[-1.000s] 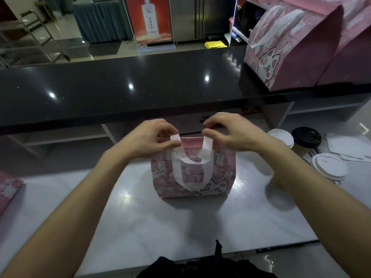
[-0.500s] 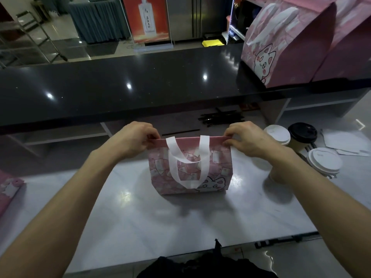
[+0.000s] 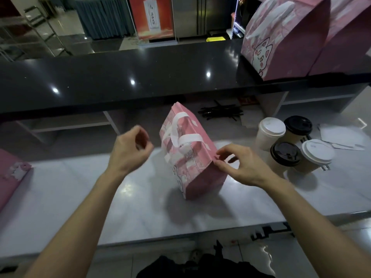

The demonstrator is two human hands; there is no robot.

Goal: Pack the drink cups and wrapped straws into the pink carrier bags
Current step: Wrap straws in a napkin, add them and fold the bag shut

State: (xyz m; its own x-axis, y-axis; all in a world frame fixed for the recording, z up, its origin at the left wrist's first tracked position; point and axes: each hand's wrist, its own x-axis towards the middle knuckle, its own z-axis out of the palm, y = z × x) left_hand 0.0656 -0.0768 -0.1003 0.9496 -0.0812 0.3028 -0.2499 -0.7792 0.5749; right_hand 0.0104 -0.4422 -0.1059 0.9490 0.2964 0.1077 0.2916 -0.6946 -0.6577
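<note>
A small pink carrier bag (image 3: 197, 173) with white handles and a cat print stands on the white counter (image 3: 80, 197), turned so its narrow side faces me. My right hand (image 3: 243, 167) pinches the bag's near top corner with thumb and forefinger. My left hand (image 3: 130, 149) hovers just left of the bag, blurred, its fingers loosely curled and holding nothing. Several lidded paper cups stand to the right: a white-lidded cup (image 3: 271, 130), a black-lidded cup (image 3: 285, 152) and others. A pile of dark wrapped straws (image 3: 219, 113) lies behind the bag.
A black upper counter (image 3: 120, 77) runs across behind the work surface. Large pink carrier bags (image 3: 281, 43) stand on its right end. Another pink bag (image 3: 10, 175) lies flat at the left edge. White papers (image 3: 339, 137) lie beyond the cups.
The bag has been turned from facing me broadside to end-on. My left hand has let go of its top edge and pulled away left; my right hand stays at the top corner.
</note>
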